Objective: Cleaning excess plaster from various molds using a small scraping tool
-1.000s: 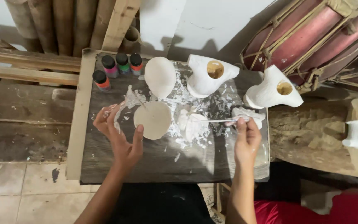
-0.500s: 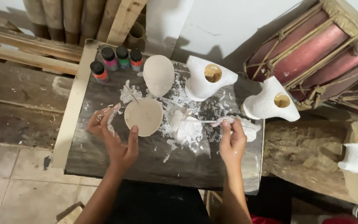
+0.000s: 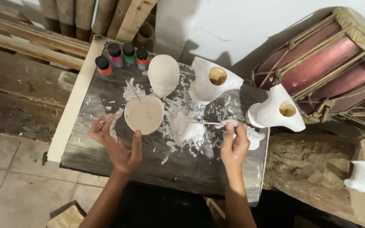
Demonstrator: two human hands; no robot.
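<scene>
Bare forearms, sleeveless; both hands (image 3: 119,145) smeared with white paste.

Four small paint bottles, upper left of the frame

The paint bottles (image 3: 122,59) stand grouped at the board's far left corner: round, black-capped, with bodies orange-red, pink, green and red. Any labels are too small to tell; no signs or screens.

We look steeply down from our head-worn camera onto the dark, plaster-spattered wooden board (image 3: 119,169), close enough that our forearms enter from the bottom edge. The view faces the white wall (image 3: 275,25) beyond.
</scene>
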